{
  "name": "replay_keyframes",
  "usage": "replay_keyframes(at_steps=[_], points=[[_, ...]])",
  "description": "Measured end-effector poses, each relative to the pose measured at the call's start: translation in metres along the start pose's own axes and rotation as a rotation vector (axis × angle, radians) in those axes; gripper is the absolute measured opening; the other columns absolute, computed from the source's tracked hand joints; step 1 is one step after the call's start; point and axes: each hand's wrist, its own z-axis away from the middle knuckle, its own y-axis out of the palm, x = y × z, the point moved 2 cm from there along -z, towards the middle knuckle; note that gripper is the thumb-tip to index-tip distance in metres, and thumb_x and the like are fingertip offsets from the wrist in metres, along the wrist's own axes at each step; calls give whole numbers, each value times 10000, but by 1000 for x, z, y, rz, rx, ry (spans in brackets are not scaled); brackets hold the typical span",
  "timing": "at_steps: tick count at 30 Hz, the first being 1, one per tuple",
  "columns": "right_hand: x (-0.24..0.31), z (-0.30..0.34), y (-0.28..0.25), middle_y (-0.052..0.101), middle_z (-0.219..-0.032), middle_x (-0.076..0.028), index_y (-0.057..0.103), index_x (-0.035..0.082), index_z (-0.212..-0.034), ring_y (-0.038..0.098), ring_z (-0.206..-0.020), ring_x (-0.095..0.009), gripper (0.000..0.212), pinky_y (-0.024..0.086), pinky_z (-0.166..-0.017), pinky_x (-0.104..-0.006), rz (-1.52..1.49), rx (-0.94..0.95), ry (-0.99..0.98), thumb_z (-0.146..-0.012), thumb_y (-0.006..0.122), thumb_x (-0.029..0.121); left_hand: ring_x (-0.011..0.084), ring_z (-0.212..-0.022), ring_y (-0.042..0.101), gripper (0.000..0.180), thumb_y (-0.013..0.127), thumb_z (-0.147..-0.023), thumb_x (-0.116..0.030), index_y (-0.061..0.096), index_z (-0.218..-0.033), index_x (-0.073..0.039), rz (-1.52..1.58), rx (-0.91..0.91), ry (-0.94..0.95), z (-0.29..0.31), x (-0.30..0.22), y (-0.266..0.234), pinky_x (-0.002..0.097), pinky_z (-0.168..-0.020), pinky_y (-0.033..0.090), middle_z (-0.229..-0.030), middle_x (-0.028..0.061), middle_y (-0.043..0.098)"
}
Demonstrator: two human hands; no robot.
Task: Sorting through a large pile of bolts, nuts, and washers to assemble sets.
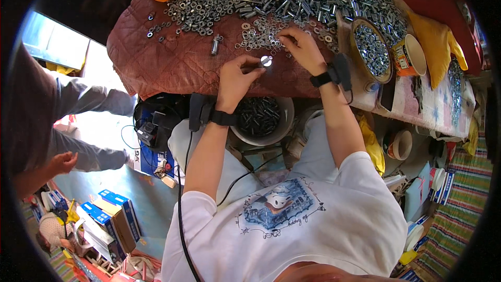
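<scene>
Steel bolt [266,61] pinched in left hand [236,79] fingertips | right hand [302,47] fingers pinching flat round washers [261,35] | brown cloth [172,57]

A shiny bolt and little rings

The silver bolt [266,61] shows its round head, pinched in fingertips above the reddish cloth. Small metal washers [259,35] lie scattered flat just behind it.
</scene>
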Motion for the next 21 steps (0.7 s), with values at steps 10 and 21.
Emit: replay_keyframes(at_steps=[10, 21], points=[[1, -8, 14, 556, -940, -155, 606, 45, -963, 537, -903, -330, 229, 450, -784, -407, 451, 36, -93, -746, 628, 112, 104, -733, 616, 213, 681, -730, -33, 618, -923, 35, 35, -11, -33, 0, 5, -5, 228, -650, 471, -795, 78, 658], [29, 5, 7, 617, -937, -119, 647, 22, -931, 594, -840, -273, 159, 469, -715, -334, -17, -65, 8, -800, 606, 102, 130, -698, 635, 186, 675, -772, -73, 603, -877, 63, 22, -2, -48, 1, -4, -6, 239, -626, 518, -775, 95, 649]])
